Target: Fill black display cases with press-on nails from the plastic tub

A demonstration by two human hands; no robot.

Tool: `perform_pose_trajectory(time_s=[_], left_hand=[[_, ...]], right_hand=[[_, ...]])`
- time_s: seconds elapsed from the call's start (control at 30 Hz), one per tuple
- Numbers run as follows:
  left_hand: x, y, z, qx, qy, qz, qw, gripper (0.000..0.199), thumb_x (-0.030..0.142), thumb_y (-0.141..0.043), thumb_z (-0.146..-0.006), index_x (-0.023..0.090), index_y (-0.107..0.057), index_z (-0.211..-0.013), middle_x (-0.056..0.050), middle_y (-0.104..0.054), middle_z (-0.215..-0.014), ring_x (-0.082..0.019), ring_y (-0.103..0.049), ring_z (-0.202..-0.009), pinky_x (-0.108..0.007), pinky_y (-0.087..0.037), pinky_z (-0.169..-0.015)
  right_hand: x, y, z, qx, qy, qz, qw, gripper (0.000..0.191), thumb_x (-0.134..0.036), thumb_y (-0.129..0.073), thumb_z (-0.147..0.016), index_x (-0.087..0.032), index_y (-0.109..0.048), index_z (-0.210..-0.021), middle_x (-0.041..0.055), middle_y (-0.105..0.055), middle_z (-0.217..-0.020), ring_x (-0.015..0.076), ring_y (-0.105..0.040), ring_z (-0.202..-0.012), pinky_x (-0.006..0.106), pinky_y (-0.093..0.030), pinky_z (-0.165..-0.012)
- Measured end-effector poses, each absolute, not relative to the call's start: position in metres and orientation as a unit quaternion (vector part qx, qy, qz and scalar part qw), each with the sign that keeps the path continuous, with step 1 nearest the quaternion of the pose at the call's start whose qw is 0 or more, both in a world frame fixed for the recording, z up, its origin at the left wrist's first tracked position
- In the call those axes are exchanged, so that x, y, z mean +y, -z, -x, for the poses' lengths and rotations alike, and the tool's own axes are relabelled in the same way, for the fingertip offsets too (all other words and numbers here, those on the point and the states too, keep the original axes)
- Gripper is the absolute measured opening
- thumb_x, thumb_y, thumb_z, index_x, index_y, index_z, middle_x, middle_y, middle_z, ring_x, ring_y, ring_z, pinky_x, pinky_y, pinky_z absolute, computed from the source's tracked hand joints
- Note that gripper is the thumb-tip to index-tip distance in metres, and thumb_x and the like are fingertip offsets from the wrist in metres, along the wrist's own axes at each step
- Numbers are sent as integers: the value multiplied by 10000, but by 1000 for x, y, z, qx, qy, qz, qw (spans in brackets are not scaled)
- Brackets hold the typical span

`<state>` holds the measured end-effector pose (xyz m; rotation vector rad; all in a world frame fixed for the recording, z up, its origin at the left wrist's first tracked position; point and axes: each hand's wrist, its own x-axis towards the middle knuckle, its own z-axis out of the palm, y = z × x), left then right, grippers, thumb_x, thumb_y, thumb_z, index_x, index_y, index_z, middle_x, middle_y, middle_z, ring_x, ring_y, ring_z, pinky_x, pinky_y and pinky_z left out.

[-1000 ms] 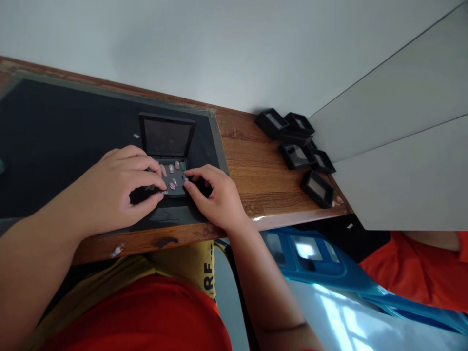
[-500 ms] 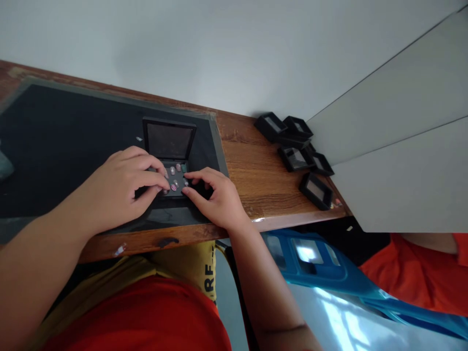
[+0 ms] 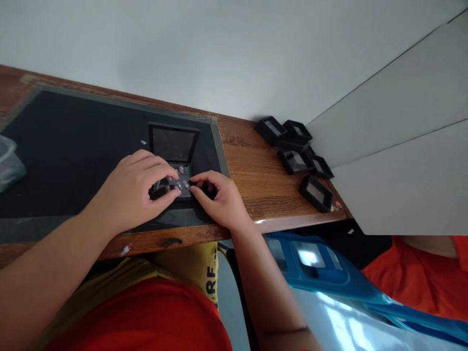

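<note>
A small black case [image 3: 185, 195] stands on the dark mat with its clear-windowed lid [image 3: 173, 143] raised. Several small decorated pieces that look like false nails [image 3: 182, 170] lie in its grey base. My left hand [image 3: 146, 187] reaches over the left part of the base, covering some pieces. Its thumb and index fingertips are apart, close around the pieces in the middle; I see nothing pinched between them. At the case's right edge is my right hand [image 3: 219, 197], its thumb and curled index finger against that side.
The dark mat [image 3: 84, 131] covers the left of the wooden table [image 3: 248, 170]. Several black cases [image 3: 316, 191] lie at the right by a white panel. A clear plastic container [image 3: 9, 165] is at the left edge. A blue chair [image 3: 314, 263] and a person's red sleeve [image 3: 424, 278] are at the right.
My left hand has moved right, farther over the base, and its thumb and index finger have spread. The case appears slightly farther right and lower; my right hand stays at its edge.
</note>
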<state>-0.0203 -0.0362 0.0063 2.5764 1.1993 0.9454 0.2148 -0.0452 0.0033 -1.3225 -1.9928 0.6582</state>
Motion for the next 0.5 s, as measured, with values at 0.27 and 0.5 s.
perform_pose_trajectory(time_s=[0.27, 0.5], left_hand=[[-31, 1, 20, 402, -312, -857, 80, 256, 428, -657, -973, 255, -838, -921, -65, -778, -999, -297, -647, -968, -469, -522, -871], [-28, -2, 14, 414, -290, -859, 83, 268, 400, -634, -961, 230, -835, -907, -75, -784, -972, -314, -657, -973, -501, -523, -879]], right_hand=[[-46, -5, -214, -780, -219, 499, 308, 199, -277, -753, -913, -210, -758, -1100, 22, -735, -924, 152, -640, -807, 293, -475, -760], [-48, -7, -212, -797, -194, 482, 309, 265, -333, -755, -930, -210, -758, -1164, 22, -725, -919, 155, -626, -795, 300, -480, -759]])
